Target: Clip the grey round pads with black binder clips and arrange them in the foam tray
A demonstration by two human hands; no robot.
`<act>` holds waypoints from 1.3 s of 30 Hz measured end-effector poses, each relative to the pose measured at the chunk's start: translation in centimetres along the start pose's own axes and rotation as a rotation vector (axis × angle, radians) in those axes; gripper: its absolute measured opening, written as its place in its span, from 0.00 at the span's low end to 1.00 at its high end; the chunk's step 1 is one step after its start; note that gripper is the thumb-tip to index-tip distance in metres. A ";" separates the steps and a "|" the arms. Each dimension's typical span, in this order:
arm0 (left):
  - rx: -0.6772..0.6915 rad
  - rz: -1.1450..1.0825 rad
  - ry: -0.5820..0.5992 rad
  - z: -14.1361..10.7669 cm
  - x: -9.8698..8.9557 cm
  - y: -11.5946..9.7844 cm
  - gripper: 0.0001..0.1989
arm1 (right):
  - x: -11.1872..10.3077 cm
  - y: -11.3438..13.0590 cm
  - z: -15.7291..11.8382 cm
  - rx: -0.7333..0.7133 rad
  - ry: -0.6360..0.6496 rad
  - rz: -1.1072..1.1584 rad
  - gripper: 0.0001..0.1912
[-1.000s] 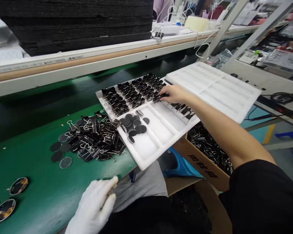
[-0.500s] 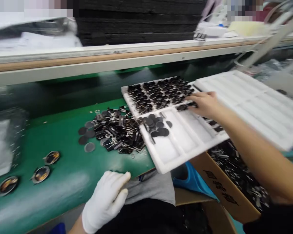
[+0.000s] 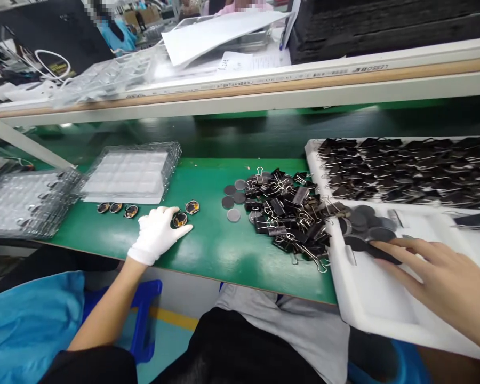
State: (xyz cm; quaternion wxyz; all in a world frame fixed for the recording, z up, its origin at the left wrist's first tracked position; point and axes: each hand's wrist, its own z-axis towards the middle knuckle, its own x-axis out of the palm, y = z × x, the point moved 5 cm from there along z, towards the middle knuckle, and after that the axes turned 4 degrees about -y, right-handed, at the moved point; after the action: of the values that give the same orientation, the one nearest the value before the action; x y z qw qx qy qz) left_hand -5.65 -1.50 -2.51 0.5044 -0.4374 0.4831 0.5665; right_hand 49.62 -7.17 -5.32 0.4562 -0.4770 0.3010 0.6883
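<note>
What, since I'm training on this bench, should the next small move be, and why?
Probably lift the round piece with the gloved left hand: its thumb and forefinger sit at either side of that piece on the green table, while the right hand is at the dark discs in the white tray.

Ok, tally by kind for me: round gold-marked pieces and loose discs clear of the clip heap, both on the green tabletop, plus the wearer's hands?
Round gold-marked pieces: 5
Loose discs left of the clip heap: 5
Gloved left hand: 1
Bare right hand: 1
Total: 12
</note>
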 end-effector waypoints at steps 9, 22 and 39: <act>0.184 -0.087 -0.038 -3.4 -0.1 -7.0 0.22 | -4.0 2.0 0.8 0.196 -0.066 0.044 0.22; 0.627 -0.329 0.049 -2.9 -0.3 -15.4 0.26 | 1.7 22.7 7.4 0.609 0.043 1.064 0.08; 0.649 -0.362 0.086 -3.5 0.0 -14.5 0.27 | 3.0 24.4 8.3 0.404 -0.052 0.476 0.13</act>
State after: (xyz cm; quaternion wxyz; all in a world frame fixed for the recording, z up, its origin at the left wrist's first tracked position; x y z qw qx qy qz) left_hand 8.80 -4.65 -4.54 0.6880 -0.3565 0.5732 0.2664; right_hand 23.74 -8.91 -5.61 0.3753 -0.2754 0.5231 0.7139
